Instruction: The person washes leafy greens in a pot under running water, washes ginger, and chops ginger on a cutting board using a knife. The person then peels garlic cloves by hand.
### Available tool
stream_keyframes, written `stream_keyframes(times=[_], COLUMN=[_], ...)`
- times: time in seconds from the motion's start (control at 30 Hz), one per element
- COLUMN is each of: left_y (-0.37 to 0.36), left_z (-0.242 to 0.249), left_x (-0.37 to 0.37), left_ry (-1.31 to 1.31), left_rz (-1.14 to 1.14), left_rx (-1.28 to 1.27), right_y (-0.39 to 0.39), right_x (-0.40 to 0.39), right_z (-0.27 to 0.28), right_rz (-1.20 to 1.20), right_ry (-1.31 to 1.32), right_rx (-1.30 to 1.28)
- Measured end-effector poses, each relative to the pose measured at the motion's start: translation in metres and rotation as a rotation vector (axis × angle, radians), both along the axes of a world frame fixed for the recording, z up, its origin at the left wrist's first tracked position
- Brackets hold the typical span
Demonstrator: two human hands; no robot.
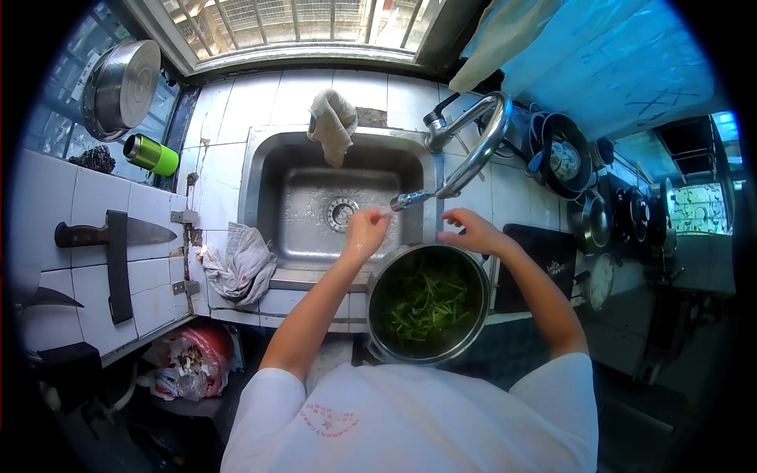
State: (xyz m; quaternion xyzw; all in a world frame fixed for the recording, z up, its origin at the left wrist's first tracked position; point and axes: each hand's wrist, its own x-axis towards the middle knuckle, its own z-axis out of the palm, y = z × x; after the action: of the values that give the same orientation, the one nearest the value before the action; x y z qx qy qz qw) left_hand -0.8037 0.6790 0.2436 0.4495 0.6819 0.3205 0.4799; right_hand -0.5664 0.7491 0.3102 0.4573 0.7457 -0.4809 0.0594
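One wide tiled surface [252, 94] is carrying the whole arrangement; the steel sink [296, 244] is lying sunk into it, with drops of water dotting its bottom around the drain [342, 214]; just to the right of the sink, at the near edge and close to the person's body, the round metal pot [473, 311] is standing with its mouth up and is holding a loose heap of cut greens [428, 307]; the tap [471, 167] is arching from the back corner, its spout pointing toward the left hand; a crumpled rag [240, 264] is lying by the sink's left front corner, and a pale cloth [333, 126] is hanging over the back rim

The right hand [473, 235] is hovering open by the pot's far rim, thumb and fingers apart; the left hand [367, 232] is curling its fingers together over the sink, near the spout, and whether it is pinching anything is too small to tell; the step in hand is seemingly taking place at the tap rather than in the pot; judging from this, any next touch on the greens is calling for a clear path over the rim
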Motion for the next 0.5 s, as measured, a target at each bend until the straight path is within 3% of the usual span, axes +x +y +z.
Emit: stream_keyframes(times=[0.07, 0.2, 0.27, 0.3, 0.47, 0.5], left_y=[-0.015, -0.053, -0.075, -0.083, -0.125, -0.131], left_z=[-0.005, 0.037, 0.067, 0.076, 0.072, 0.067], left_x=[0.004, 0.003, -0.001, -0.006, -0.034, -0.037], left_ry=[0.005, 0.080, 0.403, 0.409, 0.388, 0.375], left_rz=[-0.021, -0.136, -0.244, -0.245, -0.484, -0.441], left_rx=[0.104, 0.224, 0.176, 0.184, -0.158, -0.201], right_y=[-0.022, -0.058, -0.073, -0.078, -0.065, -0.060], right_x=[0.015, 0.033, 0.034, 0.028, -0.006, -0.013], right_z=[0.012, 0.015, 0.008, 0.014, 0.019, 0.019], right_rz=[-0.036, -0.082, -0.091, -0.108, -0.112, -0.119], right_ry=[-0.058, -0.056, -0.208, -0.220, -0.347, -0.386], right_rx=[0.086, 0.337, 0.436, 0.460, 0.462, 0.445])
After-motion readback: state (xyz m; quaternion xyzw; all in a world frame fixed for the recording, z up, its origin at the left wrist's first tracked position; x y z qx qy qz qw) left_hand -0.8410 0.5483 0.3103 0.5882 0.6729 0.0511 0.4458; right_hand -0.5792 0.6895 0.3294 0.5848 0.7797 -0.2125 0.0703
